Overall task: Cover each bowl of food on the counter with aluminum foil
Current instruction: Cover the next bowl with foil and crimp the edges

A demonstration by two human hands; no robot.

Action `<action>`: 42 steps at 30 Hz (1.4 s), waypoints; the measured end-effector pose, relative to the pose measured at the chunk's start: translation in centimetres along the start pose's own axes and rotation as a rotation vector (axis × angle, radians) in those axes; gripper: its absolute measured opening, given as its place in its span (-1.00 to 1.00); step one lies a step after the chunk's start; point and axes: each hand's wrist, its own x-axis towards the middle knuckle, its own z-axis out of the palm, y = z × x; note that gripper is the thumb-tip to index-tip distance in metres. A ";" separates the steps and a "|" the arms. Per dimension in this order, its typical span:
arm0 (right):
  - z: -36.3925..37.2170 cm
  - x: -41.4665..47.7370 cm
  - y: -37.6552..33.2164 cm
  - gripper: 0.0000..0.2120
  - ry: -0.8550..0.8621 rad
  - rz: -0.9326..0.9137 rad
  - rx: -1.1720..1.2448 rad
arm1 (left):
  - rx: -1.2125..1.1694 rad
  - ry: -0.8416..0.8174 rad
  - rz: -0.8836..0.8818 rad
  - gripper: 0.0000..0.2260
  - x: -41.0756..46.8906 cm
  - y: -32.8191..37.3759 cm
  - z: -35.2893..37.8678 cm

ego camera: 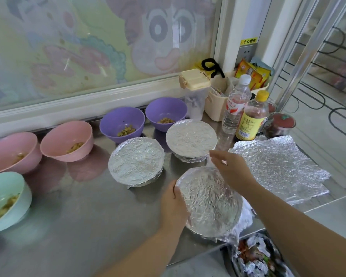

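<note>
A foil-covered bowl [209, 202] sits near the counter's front edge. My left hand [173, 204] presses against its left rim, fingers curled round the foil edge. My right hand [231, 169] hovers over its far right rim with fingers relaxed and spread. Two more foil-covered bowls stand behind, one in the middle [136, 160] and one to its right [191, 138]. Uncovered bowls with food stand further back and left: two purple [122, 123] [166, 112], two pink [67, 139] [10, 151] and a mint one [6, 198]. Loose foil sheets [280, 166] lie at the right.
Two bottles [236, 104] [252, 116], a beige-lidded container [195, 92], a cream basket [218, 100] and a red-lidded jar [280, 124] crowd the back right. A bin with foil scraps [258, 256] sits below the counter's front edge. A window runs behind the steel counter [78, 206].
</note>
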 end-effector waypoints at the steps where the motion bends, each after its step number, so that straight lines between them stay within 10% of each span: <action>1: -0.4 -0.8 0.3 -0.73 0.069 0.019 -0.017 | 0.025 -0.002 0.013 -0.75 -0.5 0.1 -0.2; 10: 1.4 -3.2 1.3 -0.78 0.141 0.138 -0.024 | 0.397 -0.213 0.414 -0.69 4.1 2.1 -0.2; 42: 1.4 0.4 0.7 -0.90 -0.190 -0.016 -0.119 | 0.289 -0.085 0.287 -0.74 3.0 0.0 0.5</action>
